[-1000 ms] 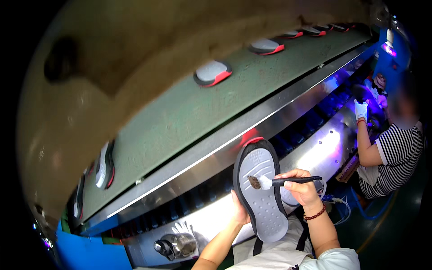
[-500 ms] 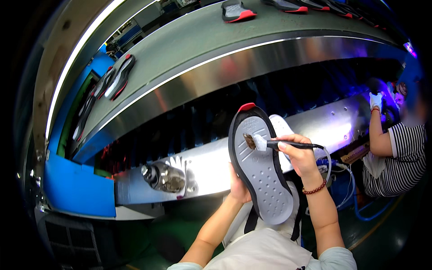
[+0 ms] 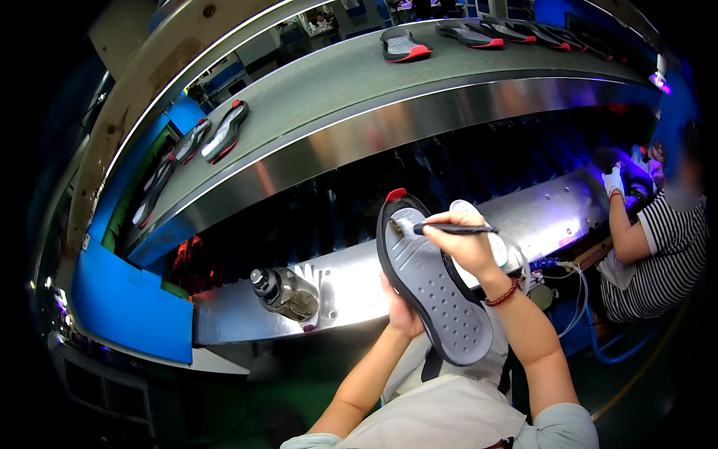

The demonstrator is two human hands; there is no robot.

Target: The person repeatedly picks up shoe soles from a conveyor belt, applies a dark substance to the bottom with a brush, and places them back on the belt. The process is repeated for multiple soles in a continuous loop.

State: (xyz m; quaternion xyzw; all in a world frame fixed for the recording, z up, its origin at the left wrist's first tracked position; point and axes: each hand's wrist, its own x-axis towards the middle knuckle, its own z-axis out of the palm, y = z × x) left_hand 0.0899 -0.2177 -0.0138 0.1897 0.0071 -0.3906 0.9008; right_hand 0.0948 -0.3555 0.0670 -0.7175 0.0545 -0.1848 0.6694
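Note:
In my left hand (image 3: pixel 402 313) is a grey shoe sole (image 3: pixel 445 305) with a black rim and a red tip, held by its left edge. It is tilted, red end up and away from me, its dimpled grey face toward me. My right hand (image 3: pixel 467 251) grips the black handle of a brush (image 3: pixel 452 228) with a thin tube trailing from its end. The pale brush head and dark bristles rest on the sole near the red tip. Behind the sole and my right hand, a white rounded thing (image 3: pixel 464 206) shows in part.
A bottle (image 3: pixel 290 298) and a white glove (image 3: pixel 309 278) lie on the metal ledge (image 3: pixel 348 280). Beyond is a green conveyor belt (image 3: pixel 321 105) carrying several soles (image 3: pixel 224 133). At right, a person in a striped shirt (image 3: pixel 647 273) works under violet light; hoses (image 3: pixel 587 322) hang nearby.
The brush has moved up the sole toward its red tip, with my right hand reaching further left over it. The sole has tilted, its lower end swinging right. The whole view has shifted slightly.

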